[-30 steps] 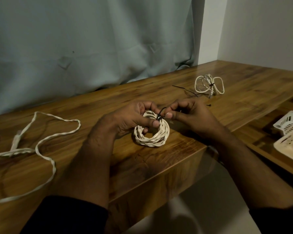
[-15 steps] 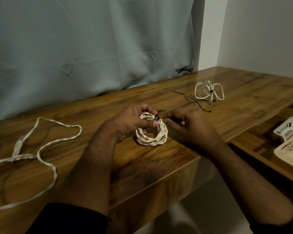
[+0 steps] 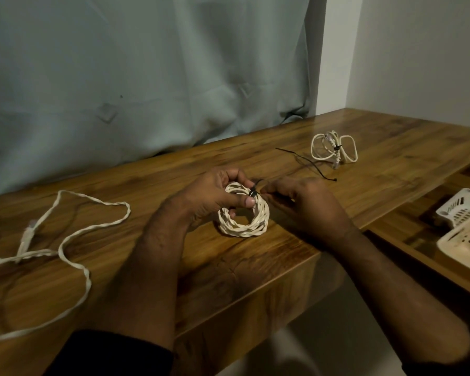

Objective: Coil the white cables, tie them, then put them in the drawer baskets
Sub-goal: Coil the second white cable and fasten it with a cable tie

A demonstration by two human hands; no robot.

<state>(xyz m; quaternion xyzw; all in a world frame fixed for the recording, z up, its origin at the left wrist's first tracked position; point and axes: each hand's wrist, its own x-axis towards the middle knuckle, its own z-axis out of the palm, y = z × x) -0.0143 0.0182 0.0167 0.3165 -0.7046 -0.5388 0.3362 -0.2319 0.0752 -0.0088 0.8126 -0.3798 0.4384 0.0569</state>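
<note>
White coiled cable [image 3: 243,215] stands tilted on edge in left hand [image 3: 215,196].

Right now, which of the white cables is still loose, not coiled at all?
The long cable sprawled at the table's left. The coil in both hands and the bundle far right are wound.

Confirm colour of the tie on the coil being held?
Black, against the white coil; the tie shows best in the head view.

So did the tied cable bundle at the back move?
No. The tied bundle sits just as close to the loose black tie on the table as before.
</note>
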